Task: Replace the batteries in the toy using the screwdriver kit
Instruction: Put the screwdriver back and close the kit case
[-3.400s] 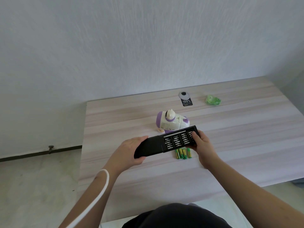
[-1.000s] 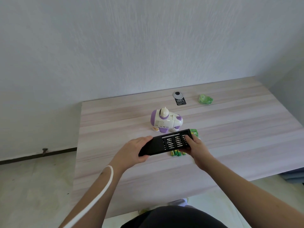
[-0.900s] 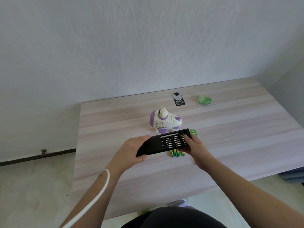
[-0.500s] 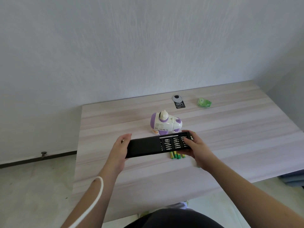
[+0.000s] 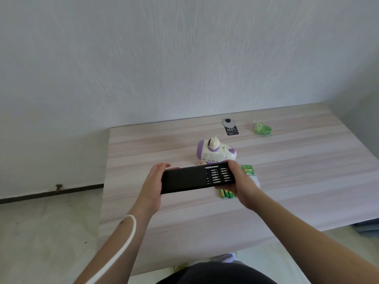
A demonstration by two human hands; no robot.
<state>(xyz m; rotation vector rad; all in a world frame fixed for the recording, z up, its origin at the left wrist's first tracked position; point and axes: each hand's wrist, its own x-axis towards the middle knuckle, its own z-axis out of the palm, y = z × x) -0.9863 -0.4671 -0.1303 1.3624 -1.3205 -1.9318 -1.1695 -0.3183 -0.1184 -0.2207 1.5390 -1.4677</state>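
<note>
The person holds a long black screwdriver kit over the table, level and lengthwise between both hands. The left hand wraps the plain black end, fingers curled over its far edge and thumb underneath, as far as I can see. The right hand grips the other end, where a tray of small metal bits shows in rows. The toy, a white and purple figure, stands on the table just beyond the kit, untouched, and I see no open battery hatch from here. Loose green batteries lie on the table below the right hand, and a green battery pack lies beside that hand. Farther back are a small black tag and a crumpled green wrapper. I judge this to be the opening of the kit, an early step: the tray looks partly slid out of its sleeve. Next, it seems, the tray must come out far enough for a bit and the driver handle to be taken, and the toy turned over to find its screw. The handle itself I cannot make out.
</note>
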